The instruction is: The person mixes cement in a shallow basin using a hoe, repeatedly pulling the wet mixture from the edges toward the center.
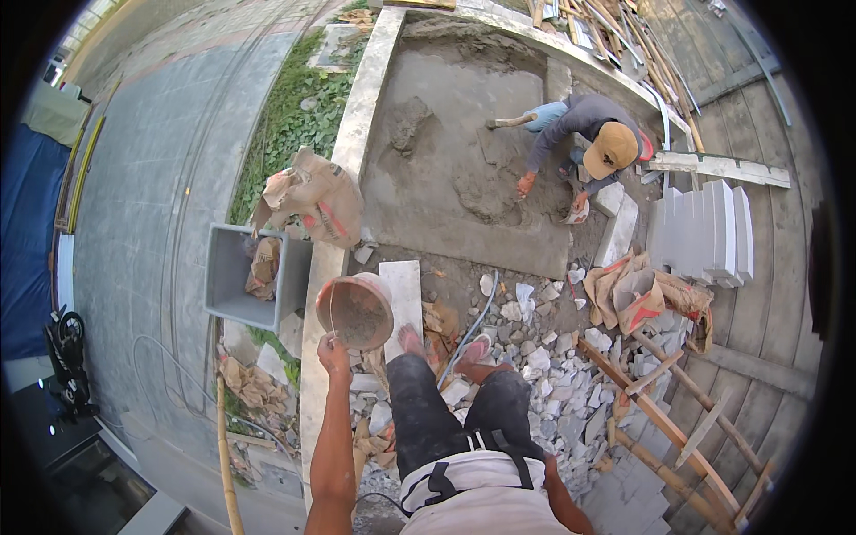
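My left hand (333, 354) is closed round the thin wire handle of a bucket (382, 299). The bucket hangs tilted over the edge of a low concrete wall (355, 116), its mouth turned up toward me. Grey mortar or its residue (358, 323) coats the inside. My right arm (563, 501) hangs down beside my hip, and the fingers of that hand cannot be made out. One of my feet rests on a pale board (400, 290), the other on rubble. Just left of the bucket stands a grey plastic tub (214, 276) with crumpled paper in it.
Ahead, a co-worker (606, 143) crouches in a walled bed of wet mortar (455, 89), one hand near a mortar heap. Broken rubble (544, 379) surrounds my feet. Torn paper sacks (325, 201), stacked grey slabs (700, 232), a wooden ladder-like frame (678, 419) and a hose (468, 330) lie about.
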Tool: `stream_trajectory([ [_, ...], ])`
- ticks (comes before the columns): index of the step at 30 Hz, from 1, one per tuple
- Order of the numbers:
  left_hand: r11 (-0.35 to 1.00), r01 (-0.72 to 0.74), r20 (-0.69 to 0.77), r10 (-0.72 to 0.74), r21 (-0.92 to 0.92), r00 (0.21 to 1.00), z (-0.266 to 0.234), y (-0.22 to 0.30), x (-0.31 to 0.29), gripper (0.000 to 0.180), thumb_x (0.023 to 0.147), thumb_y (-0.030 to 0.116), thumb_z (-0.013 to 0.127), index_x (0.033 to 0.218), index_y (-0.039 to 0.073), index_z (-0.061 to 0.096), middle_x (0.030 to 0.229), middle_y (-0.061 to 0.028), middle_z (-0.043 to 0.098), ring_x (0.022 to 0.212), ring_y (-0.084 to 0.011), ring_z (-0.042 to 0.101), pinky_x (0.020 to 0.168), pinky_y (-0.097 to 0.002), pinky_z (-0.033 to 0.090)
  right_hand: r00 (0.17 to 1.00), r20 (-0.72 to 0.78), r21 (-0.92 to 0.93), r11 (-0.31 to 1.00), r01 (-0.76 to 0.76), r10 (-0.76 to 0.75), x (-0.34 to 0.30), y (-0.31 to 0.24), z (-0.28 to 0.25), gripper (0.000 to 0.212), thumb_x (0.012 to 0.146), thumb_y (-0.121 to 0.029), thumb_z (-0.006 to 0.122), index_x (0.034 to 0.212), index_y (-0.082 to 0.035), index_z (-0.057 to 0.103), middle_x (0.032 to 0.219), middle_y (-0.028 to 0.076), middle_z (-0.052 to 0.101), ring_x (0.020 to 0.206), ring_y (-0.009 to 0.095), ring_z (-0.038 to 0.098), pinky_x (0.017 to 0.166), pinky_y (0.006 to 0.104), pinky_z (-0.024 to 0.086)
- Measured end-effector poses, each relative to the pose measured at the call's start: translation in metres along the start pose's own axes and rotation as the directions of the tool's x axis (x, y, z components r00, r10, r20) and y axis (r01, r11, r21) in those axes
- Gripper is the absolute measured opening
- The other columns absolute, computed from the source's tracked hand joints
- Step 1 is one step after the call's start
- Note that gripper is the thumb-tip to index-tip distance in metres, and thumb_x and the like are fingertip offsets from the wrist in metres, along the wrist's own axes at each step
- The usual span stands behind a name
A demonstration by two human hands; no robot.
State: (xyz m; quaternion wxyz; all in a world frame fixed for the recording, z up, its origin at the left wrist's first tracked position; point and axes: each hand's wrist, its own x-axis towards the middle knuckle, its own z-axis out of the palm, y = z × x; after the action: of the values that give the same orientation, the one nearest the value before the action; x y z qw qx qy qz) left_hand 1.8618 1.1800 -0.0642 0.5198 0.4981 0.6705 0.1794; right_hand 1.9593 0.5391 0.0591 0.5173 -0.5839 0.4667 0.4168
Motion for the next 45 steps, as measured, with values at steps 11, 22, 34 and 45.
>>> stream_trajectory([
  [11,0.991,-0.022,-0.009,0.023,0.134,1.0,0.135,0.066,0.061,0.026,0.087,0.01,0.053,0.106,-0.002,0.066,0.088,-0.0158,0.069,0.081,-0.0256,0.066,0.077,-0.0382,0.051,0.948,0.088,-0.554,0.776,0.301,-0.305,0.07,-0.191,0.107,0.017,0.087,-0.003,0.068,0.103,0.004,0.064,0.085,0.009,0.068,0.069,0.013,0.062,0.06,0.027,0.049],
  [22,0.802,-0.145,0.012,0.17,0.58,0.985,0.281,0.05,0.156,0.02,0.081,0.012,0.054,0.09,-0.002,0.066,0.086,-0.0294,0.066,0.087,-0.0514,0.062,0.079,-0.0546,0.048,0.857,0.378,-0.728,0.459,0.509,-0.349,0.269,-0.442,0.283,0.02,0.092,-0.009,0.06,0.109,0.001,0.065,0.093,0.008,0.068,0.083,0.015,0.065,0.076,0.029,0.053],
  [34,0.584,-0.606,0.386,0.469,0.539,0.795,0.364,-0.023,0.264,0.025,0.082,0.01,0.05,0.095,-0.006,0.066,0.075,-0.0287,0.064,0.078,-0.0503,0.064,0.07,-0.0553,0.051,0.871,0.396,-0.916,-0.066,0.395,-0.291,0.338,-0.451,0.384,0.088,0.081,-0.046,0.073,0.151,-0.011,0.033,0.15,0.03,0.028,0.139,0.051,0.028,0.112,0.0629,0.026],
  [45,0.649,-0.226,0.388,-0.116,0.726,0.914,0.434,-0.034,0.262,0.041,0.083,0.005,0.061,0.124,0.0,0.059,0.115,-0.0295,0.065,0.111,-0.0457,0.061,0.094,-0.0484,0.05,0.866,0.427,-0.903,-0.073,0.423,-0.262,0.36,-0.445,0.414,0.091,0.08,-0.04,0.074,0.152,-0.014,0.026,0.147,0.032,0.028,0.137,0.053,0.027,0.109,0.065,0.027],
])
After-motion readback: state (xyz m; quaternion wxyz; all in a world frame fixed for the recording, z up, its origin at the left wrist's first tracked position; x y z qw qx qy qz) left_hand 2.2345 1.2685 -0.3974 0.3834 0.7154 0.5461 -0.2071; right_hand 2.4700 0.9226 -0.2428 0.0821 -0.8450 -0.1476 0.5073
